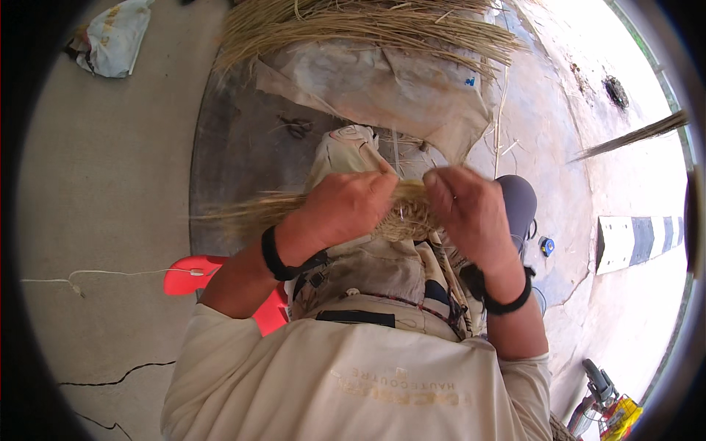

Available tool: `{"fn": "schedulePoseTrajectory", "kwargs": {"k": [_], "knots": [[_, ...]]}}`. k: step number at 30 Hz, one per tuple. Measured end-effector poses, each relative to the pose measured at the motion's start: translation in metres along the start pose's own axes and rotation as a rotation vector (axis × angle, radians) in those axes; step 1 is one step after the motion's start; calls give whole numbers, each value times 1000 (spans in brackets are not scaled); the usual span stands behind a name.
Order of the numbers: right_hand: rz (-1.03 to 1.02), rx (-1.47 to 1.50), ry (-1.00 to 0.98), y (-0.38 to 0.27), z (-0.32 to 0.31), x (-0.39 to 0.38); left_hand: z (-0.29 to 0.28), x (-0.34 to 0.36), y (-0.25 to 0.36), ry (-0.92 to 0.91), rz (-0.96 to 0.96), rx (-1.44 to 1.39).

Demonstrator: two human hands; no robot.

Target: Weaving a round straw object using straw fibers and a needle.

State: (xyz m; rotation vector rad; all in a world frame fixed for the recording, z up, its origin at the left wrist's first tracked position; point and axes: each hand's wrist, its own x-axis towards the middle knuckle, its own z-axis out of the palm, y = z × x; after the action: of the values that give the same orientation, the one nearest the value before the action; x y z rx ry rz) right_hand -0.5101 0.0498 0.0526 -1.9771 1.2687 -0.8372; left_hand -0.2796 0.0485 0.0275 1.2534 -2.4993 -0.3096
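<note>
- Straw weave (406,220): dry plant fibre, matt, rough and ridged.
- Straw stalks (368,33), well beyond the straw weave: dry, matt, bristly.
- Sheet (368,88), beyond the straw weave: cloth-like, dull, creased, stained.
- Bag (118,40), far beyond and left of the straw weave: thin crinkled plastic, faintly shiny.
- Red seat (179,282), left of the straw weave: smooth plastic.
- T-shirt (294,389), nearer than the straw weave: soft matt cloth.
</note>
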Motion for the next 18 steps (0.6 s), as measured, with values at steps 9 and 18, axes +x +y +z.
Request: {"fn": "schedulePoseTrajectory", "kwargs": {"k": [9, 18], "knots": [[257, 246, 103, 20, -5, 47, 5, 12, 19, 64, 263, 82], [91, 1391, 198, 4, -21, 10, -10, 11, -10, 36, 212, 112]]}}
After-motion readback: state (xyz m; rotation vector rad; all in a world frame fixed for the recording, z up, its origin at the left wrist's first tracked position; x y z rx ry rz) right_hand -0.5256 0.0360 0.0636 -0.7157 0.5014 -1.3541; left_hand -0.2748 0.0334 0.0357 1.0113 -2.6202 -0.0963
